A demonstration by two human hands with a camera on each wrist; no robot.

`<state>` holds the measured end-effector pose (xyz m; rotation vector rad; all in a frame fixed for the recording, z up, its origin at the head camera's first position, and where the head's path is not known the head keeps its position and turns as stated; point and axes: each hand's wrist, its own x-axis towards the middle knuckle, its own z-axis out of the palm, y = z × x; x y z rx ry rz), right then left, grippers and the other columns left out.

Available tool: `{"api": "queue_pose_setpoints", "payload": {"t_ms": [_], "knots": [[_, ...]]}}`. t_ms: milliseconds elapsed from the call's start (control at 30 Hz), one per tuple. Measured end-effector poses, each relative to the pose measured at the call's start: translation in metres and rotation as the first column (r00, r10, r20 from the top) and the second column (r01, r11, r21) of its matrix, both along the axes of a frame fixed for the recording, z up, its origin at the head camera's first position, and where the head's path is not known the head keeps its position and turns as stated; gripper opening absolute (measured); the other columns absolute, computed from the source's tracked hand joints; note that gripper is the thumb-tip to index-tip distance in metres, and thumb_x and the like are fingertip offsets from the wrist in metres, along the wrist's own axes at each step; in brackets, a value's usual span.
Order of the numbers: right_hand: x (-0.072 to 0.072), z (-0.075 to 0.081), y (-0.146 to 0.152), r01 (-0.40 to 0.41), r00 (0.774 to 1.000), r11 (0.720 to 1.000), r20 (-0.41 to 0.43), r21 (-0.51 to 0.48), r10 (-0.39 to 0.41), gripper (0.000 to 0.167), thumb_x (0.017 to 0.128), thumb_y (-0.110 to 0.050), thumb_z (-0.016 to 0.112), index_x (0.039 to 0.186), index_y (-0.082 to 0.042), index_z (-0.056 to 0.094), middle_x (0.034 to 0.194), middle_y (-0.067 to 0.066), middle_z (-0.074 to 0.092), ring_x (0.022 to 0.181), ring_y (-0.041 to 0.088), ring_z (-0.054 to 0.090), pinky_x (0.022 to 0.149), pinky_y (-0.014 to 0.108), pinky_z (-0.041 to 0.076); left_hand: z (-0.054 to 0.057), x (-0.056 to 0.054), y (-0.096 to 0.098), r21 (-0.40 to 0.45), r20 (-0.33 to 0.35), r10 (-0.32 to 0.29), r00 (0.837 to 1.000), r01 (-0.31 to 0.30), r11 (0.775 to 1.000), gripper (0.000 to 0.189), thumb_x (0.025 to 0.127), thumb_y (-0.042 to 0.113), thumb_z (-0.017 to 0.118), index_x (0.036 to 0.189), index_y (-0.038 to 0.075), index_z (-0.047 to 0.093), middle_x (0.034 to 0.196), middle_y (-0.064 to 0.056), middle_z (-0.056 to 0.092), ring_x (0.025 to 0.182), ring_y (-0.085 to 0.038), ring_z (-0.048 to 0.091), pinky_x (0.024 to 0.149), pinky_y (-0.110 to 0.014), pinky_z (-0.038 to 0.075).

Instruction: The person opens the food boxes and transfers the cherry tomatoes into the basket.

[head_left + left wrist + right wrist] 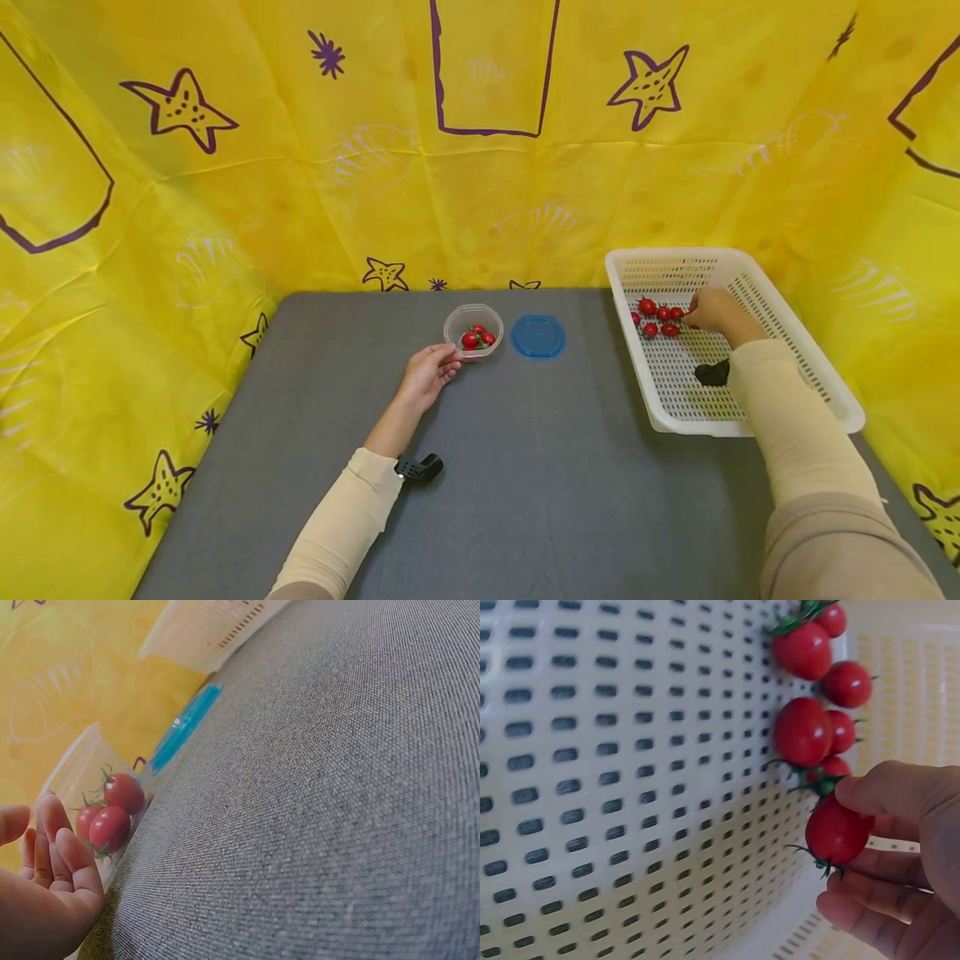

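In the right wrist view, my right hand [900, 862] pinches a cherry tomato [838, 831] between thumb and fingers, inside the white basket [633, 367]. Several more cherry tomatoes [802, 731] with green stems lie on the basket floor beside it. At the table's far side, my left hand [429, 373] holds the near-left rim of a small clear plastic container [452, 321]. A few cherry tomatoes [109, 827] sit in the container, showing through its wall in the left wrist view.
A blue lid [538, 337] lies flat just right of the container. Beside my right forearm, a black object [711, 373] is in the basket. The grey table [525, 483] ends at a yellow patterned cloth [480, 208] at the back and sides.
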<state>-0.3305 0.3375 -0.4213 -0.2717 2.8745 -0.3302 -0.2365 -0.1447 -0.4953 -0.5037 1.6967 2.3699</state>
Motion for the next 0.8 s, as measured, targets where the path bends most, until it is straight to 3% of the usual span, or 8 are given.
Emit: {"api": "queue_pose_setpoints", "payload": {"t_ms": [400, 633, 800], "knots": [[0.000, -0.016, 0.011, 0.011, 0.999, 1.000, 0.031, 0.027, -0.011, 0.025, 0.084, -0.017, 0.065, 0.083, 0.007, 0.063, 0.077, 0.019, 0.063, 0.074, 0.033, 0.056, 0.071, 0.047, 0.046, 0.002, 0.000, 0.001, -0.013, -0.013, -0.009, 1.000, 0.009, 1.000, 0.017, 0.100, 0.015, 0.054, 0.110, 0.001, 0.055, 0.073, 0.006, 0.067, 0.067, -0.007, 0.059, 0.070, -0.022, 0.047], [0.001, -0.007, 0.009, 0.005, 0.999, 1.000, 0.035, 0.003, -0.005, 0.030, 0.086, -0.017, 0.064, 0.091, 0.013, 0.061, 0.085, 0.026, 0.064, 0.081, 0.039, 0.059, 0.076, 0.051, 0.047, 0.001, 0.000, 0.001, 0.004, 0.002, 0.000, 1.000, 0.000, 1.000, 0.014, 0.100, 0.013, 0.054, 0.108, 0.002, 0.056, 0.072, 0.005, 0.068, 0.065, -0.007, 0.059, 0.068, -0.021, 0.047], [-0.002, 0.005, 0.009, -0.011, 1.000, 1.000, -0.010, -0.012, 0.011, 0.034, 0.088, -0.016, 0.061, 0.098, 0.016, 0.060, 0.094, 0.032, 0.064, 0.087, 0.045, 0.060, 0.080, 0.056, 0.047, 0.001, 0.000, 0.001, 0.000, -0.001, 0.001, 1.000, -0.001, 1.000, 0.014, 0.099, 0.013, 0.054, 0.107, 0.002, 0.056, 0.073, 0.005, 0.067, 0.066, -0.007, 0.059, 0.068, -0.021, 0.047]]}}
